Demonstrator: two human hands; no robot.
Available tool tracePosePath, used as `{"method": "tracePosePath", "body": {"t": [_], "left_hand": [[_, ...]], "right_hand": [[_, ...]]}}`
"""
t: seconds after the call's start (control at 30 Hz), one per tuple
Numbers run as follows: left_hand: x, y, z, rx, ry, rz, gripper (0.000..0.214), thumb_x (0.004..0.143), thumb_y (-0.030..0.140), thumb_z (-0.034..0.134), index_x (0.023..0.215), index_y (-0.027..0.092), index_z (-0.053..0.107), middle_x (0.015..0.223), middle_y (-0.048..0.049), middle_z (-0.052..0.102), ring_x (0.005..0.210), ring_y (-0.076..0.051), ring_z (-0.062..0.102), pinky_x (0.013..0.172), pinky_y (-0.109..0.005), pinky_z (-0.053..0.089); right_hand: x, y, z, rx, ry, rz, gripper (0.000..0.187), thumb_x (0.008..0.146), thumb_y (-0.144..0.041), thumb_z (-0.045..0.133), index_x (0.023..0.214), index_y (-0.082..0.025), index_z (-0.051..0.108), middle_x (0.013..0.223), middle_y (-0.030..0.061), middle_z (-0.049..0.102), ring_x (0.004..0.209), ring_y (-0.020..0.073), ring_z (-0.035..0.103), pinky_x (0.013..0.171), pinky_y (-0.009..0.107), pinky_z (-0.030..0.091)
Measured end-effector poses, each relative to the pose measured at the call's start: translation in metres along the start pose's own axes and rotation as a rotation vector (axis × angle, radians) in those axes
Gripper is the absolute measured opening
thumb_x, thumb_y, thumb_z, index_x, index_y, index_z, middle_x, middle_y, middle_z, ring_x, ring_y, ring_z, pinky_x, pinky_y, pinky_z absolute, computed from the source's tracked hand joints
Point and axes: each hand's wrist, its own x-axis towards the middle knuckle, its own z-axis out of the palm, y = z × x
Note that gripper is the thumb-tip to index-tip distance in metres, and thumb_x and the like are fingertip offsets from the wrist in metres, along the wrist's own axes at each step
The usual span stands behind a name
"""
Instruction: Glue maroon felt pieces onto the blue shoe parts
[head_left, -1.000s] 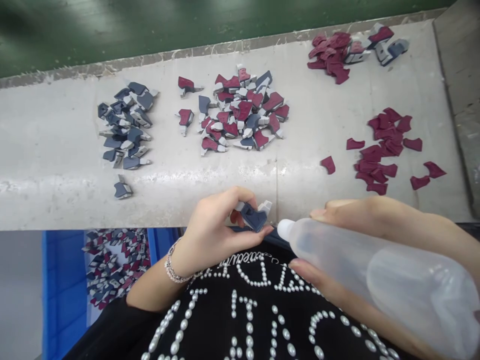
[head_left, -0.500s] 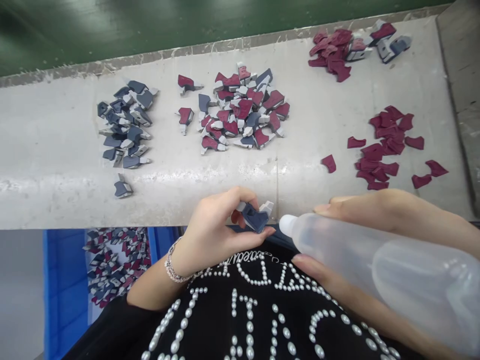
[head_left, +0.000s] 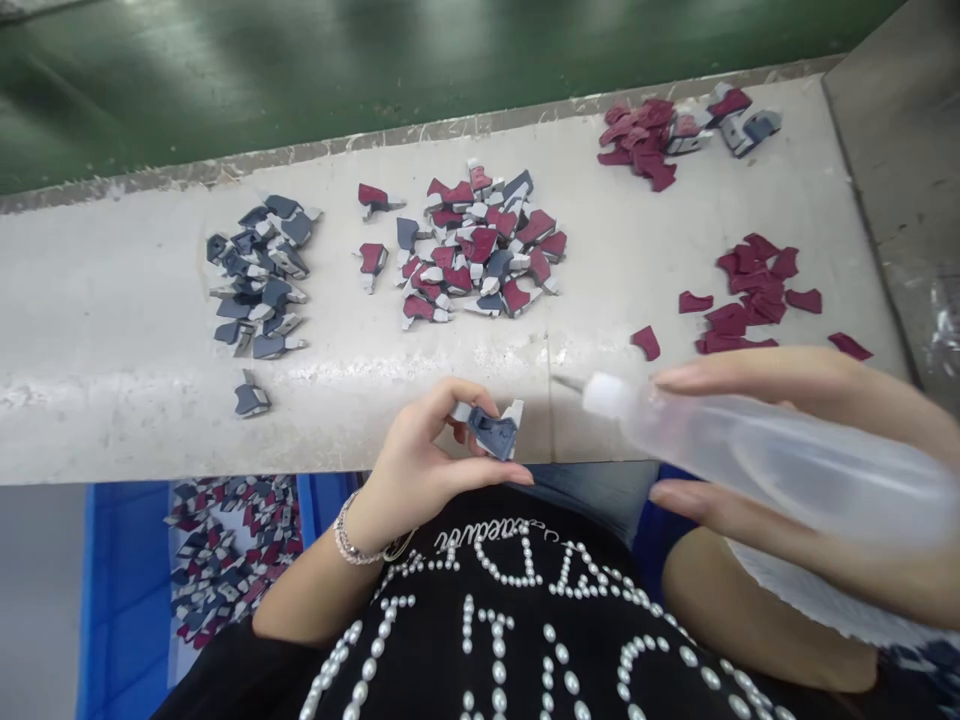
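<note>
Between the thumb and fingers of my left hand (head_left: 427,450) is a small dark blue and light grey plastic part (head_left: 493,432), its hollowed blue face turned up. My right hand (head_left: 817,400) is wrapped round a translucent squeeze bottle (head_left: 780,450) with a white cap and a thin needle tip, which points left. The tip is apart from the part, a little above and to its right. Past my hands lies a pile of red, blue and grey parts (head_left: 480,245). Loose dark red pieces (head_left: 757,285) are scattered beyond the bottle, some hidden by my right hand.
A pile of blue and grey parts (head_left: 262,275) sits at the left of the pale table (head_left: 112,330), with a single part (head_left: 251,398) nearer me. More red pieces (head_left: 641,140) lie at the back right. Below the table's front edge stands a blue bin (head_left: 124,590) holding many parts.
The bottle has moved up and away from the part, and its needle tip now shows against the table. My left hand still holds the part, slightly further left. The whole view has shifted a little.
</note>
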Motion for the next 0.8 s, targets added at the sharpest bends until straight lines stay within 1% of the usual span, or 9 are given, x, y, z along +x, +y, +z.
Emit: {"method": "tracePosePath", "body": {"t": [0.1, 0.17, 0.23, 0.27, 0.4, 0.5, 0.57, 0.67, 0.8], "left_hand": [[0.000, -0.010, -0.004, -0.084, -0.026, -0.091, 0.041, 0.070, 0.024, 0.089, 0.098, 0.024, 0.059, 0.085, 0.0016, 0.065, 0.068, -0.012, 0.063, 0.066, -0.024, 0.057], [-0.001, -0.015, -0.005, -0.096, -0.023, -0.124, 0.039, 0.070, 0.023, 0.088, 0.098, 0.024, 0.060, 0.085, 0.0014, 0.066, 0.070, -0.012, 0.064, 0.066, -0.023, 0.057], [-0.001, -0.019, -0.006, -0.081, 0.011, -0.147, 0.036, 0.069, 0.022, 0.089, 0.093, 0.023, 0.062, 0.084, 0.0009, 0.067, 0.073, -0.014, 0.065, 0.068, -0.024, 0.058], [-0.001, -0.020, -0.006, -0.073, 0.029, -0.162, 0.034, 0.067, 0.022, 0.089, 0.089, 0.022, 0.063, 0.082, 0.0004, 0.067, 0.075, -0.015, 0.066, 0.069, -0.025, 0.058], [0.001, -0.022, -0.004, -0.083, 0.064, -0.188, 0.030, 0.066, 0.022, 0.089, 0.082, 0.021, 0.064, 0.078, -0.0005, 0.066, 0.075, -0.017, 0.066, 0.065, -0.027, 0.059], [0.002, -0.023, -0.003, -0.108, 0.111, -0.134, 0.029, 0.065, 0.022, 0.088, 0.080, 0.021, 0.064, 0.091, -0.0036, 0.067, 0.084, -0.019, 0.068, 0.068, -0.028, 0.060], [0.003, -0.024, -0.002, -0.111, 0.148, -0.163, 0.028, 0.066, 0.024, 0.087, 0.080, 0.020, 0.063, 0.101, -0.0056, 0.067, 0.088, -0.020, 0.069, 0.070, -0.028, 0.060], [0.003, -0.024, 0.000, -0.118, 0.169, -0.255, 0.028, 0.067, 0.025, 0.086, 0.082, 0.020, 0.063, 0.106, -0.0058, 0.067, 0.091, -0.020, 0.070, 0.066, -0.025, 0.060], [0.004, -0.021, 0.007, -0.149, 0.149, -0.247, 0.027, 0.067, 0.023, 0.085, 0.083, 0.020, 0.064, 0.104, -0.0061, 0.067, 0.098, -0.022, 0.070, 0.066, -0.025, 0.061]], "right_hand": [[0.012, 0.023, 0.000, 0.202, -0.025, -0.036, 0.043, 0.078, -0.019, 0.080, 0.113, -0.039, 0.063, 0.111, -0.0021, 0.068, 0.103, 0.0212, 0.067, 0.086, 0.032, 0.058], [0.021, 0.038, 0.010, 0.331, -0.032, 0.021, 0.036, 0.082, -0.017, 0.076, 0.105, -0.035, 0.056, 0.108, -0.0021, 0.069, 0.104, 0.0206, 0.068, 0.091, 0.035, 0.057], [0.031, 0.050, 0.025, 0.306, -0.028, 0.078, 0.035, 0.086, -0.020, 0.073, 0.107, -0.033, 0.048, 0.110, 0.0003, 0.071, 0.112, 0.0220, 0.066, 0.099, 0.041, 0.053], [0.036, 0.055, 0.032, 0.253, -0.029, 0.062, 0.035, 0.087, -0.021, 0.071, 0.111, -0.031, 0.048, 0.115, 0.0024, 0.070, 0.118, 0.0226, 0.064, 0.103, 0.043, 0.050], [0.051, 0.070, 0.047, 0.122, -0.025, 0.035, 0.034, 0.086, -0.019, 0.068, 0.117, -0.028, 0.057, 0.126, 0.0033, 0.067, 0.122, 0.0212, 0.062, 0.107, 0.041, 0.049], [0.048, 0.075, 0.032, -0.013, 0.014, 0.089, 0.043, 0.083, -0.019, 0.069, 0.123, -0.027, 0.058, 0.129, 0.0037, 0.067, 0.118, 0.0221, 0.064, 0.103, 0.040, 0.052], [0.039, 0.078, 0.015, -0.146, 0.105, 0.174, 0.036, 0.084, -0.020, 0.065, 0.120, -0.024, 0.061, 0.121, 0.0082, 0.069, 0.111, 0.0264, 0.066, 0.098, 0.047, 0.054], [0.028, 0.084, -0.007, -0.344, 0.252, 0.319, 0.018, 0.086, -0.024, 0.061, 0.103, -0.018, 0.065, 0.101, 0.0142, 0.070, 0.101, 0.0344, 0.065, 0.092, 0.058, 0.050], [0.027, 0.094, -0.009, -0.449, 0.251, 0.409, 0.018, 0.083, -0.016, 0.060, 0.099, -0.017, 0.066, 0.098, 0.0158, 0.069, 0.095, 0.0354, 0.066, 0.087, 0.055, 0.051]]}}
